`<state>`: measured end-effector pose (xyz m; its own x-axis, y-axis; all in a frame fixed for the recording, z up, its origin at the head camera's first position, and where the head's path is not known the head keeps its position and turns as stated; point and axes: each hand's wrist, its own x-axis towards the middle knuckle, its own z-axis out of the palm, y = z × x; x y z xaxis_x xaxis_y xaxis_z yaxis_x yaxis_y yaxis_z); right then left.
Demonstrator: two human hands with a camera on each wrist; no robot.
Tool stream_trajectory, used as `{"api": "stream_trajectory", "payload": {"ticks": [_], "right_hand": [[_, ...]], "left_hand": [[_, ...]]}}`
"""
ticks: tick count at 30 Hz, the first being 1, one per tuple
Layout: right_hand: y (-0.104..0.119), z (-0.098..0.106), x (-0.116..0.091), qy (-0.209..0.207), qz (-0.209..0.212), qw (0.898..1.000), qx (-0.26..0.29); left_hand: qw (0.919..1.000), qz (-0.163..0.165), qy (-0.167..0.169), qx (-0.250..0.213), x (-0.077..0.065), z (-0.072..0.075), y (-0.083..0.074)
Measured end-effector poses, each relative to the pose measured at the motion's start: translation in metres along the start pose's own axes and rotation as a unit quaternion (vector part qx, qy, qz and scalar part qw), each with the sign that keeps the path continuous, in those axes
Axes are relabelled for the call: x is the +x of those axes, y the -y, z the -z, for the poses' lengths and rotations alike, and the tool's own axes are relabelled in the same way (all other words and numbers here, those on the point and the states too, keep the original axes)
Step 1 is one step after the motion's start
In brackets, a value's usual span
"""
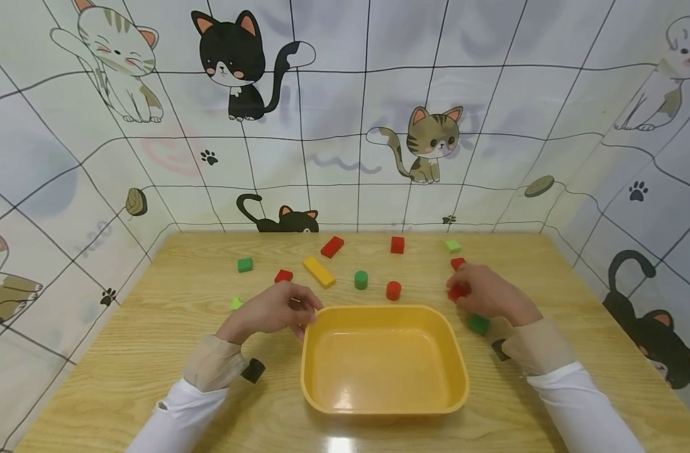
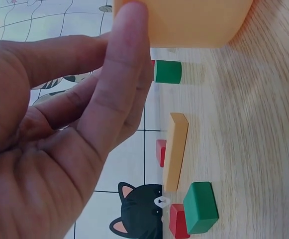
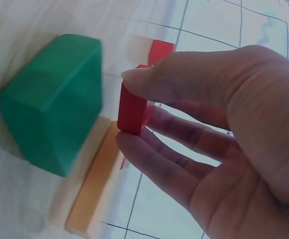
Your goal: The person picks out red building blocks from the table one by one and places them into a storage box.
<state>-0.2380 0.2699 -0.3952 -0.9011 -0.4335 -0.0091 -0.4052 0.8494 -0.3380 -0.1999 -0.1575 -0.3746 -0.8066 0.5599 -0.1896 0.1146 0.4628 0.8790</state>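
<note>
A yellow plastic tub stands on the wooden table. My left hand pinches its far left corner, with a finger against the outer wall in the left wrist view. On the right, my right hand holds a small red block between thumb and fingertips. Close by that hand sit a green block and another red block. An orange bar shows beyond the green block in the right wrist view; the hand hides it from the head view.
Beyond the tub lie a green cylinder, a red cylinder, a yellow bar and several red blocks. A green block and a light green piece are at left, a light green block at far right. Cat-print cloth hangs behind.
</note>
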Motion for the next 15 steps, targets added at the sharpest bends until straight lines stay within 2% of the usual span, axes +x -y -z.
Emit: {"api": "stream_trajectory", "payload": {"ticks": [8,15], "right_hand": [[0.007,0.012,-0.003,-0.06,0.043,0.997,0.004],[0.021,0.023,-0.007,-0.068,0.042,0.997,0.009]], "left_hand": [[1.0,0.007,-0.003,0.003,0.0,0.0,-0.001],[1.0,0.001,-0.001,0.007,0.0,0.0,-0.001]]}}
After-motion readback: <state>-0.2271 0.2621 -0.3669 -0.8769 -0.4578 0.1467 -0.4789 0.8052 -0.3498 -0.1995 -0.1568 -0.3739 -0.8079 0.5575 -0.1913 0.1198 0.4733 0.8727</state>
